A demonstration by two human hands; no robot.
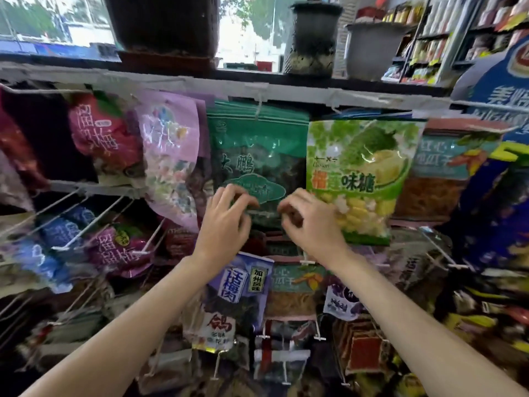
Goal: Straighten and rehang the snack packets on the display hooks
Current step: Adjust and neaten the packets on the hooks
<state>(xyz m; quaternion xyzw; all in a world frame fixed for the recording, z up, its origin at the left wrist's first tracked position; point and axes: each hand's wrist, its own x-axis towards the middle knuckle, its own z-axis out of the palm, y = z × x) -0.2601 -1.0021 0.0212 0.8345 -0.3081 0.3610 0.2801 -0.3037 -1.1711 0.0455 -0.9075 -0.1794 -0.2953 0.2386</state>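
Reaching up to the display rack (286, 94), both hands sit at the lower edge of the dark green packet (257, 156), which hangs from a white hook (259, 106) under the rack's top rail, near the middle of the row. Several like packets appear stacked behind it on the same hook.

Left hand (229, 219): fingers curled, tips on the packet's lower left part; looks like a light pinch of the film, though motion blur leaves the contact uncertain. Right hand (309, 216): fingers curled in toward the palm beside the packet's lower right corner; cannot tell whether it holds the film or is just short of it.

Neighbours: yellow-green durian candy packet (363, 179) just beside on the right, overlapping the green one's edge; pale purple packet (171, 161) on the left, hanging tilted.

Handling, as judged: thin glossy plastic pouch, light, soft and crinkly, likely slippery; contents look loose and dark, so the bag will sag and swing if pulled from below. Bottom corners serve for squaring it up. For lifting off or rehanging, better hold is the stiffer sealed header near the hang hole, one hand supporting the base. Tugging down risks tearing that hole.
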